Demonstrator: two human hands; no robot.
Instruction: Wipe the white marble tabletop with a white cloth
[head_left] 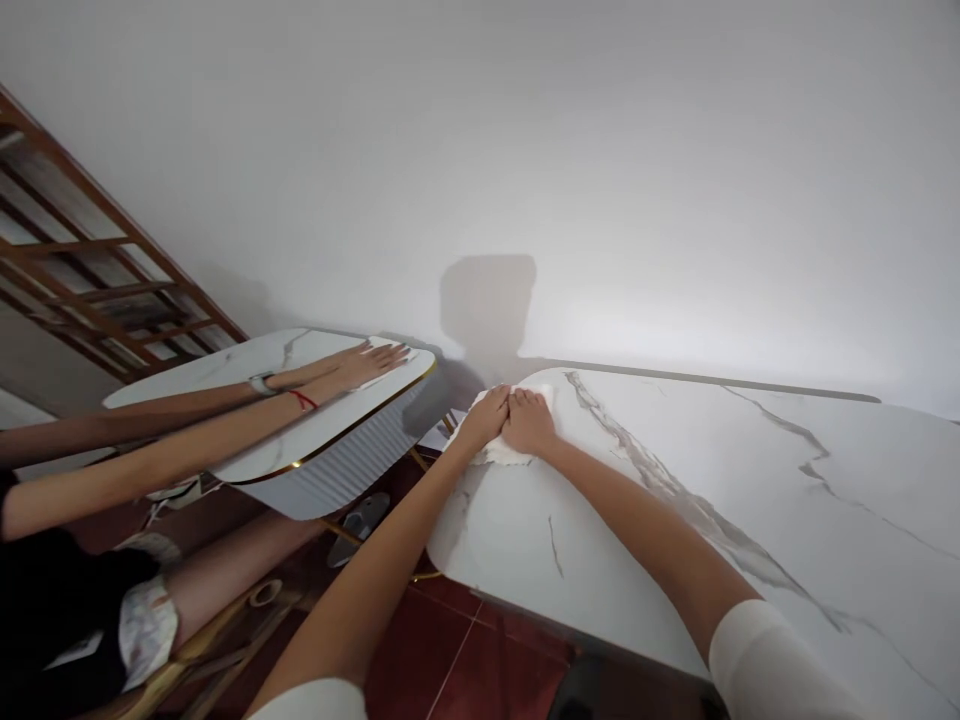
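Observation:
Both my arms stretch out over a white marble table (750,500). My left hand (486,414) and my right hand (529,420) lie side by side, fingers curled, pressing down on a white cloth (501,452) near the table's far rounded end. The cloth shows under and around both hands, partly hidden by them.
At the left another person sits on a chair (217,635), both arms stretched over a smaller marble table with a gold rim (330,455), hands (371,362) flat on a white cloth. A wooden railing (90,270) stands at the far left, a white wall behind, red floor tiles (450,650) below.

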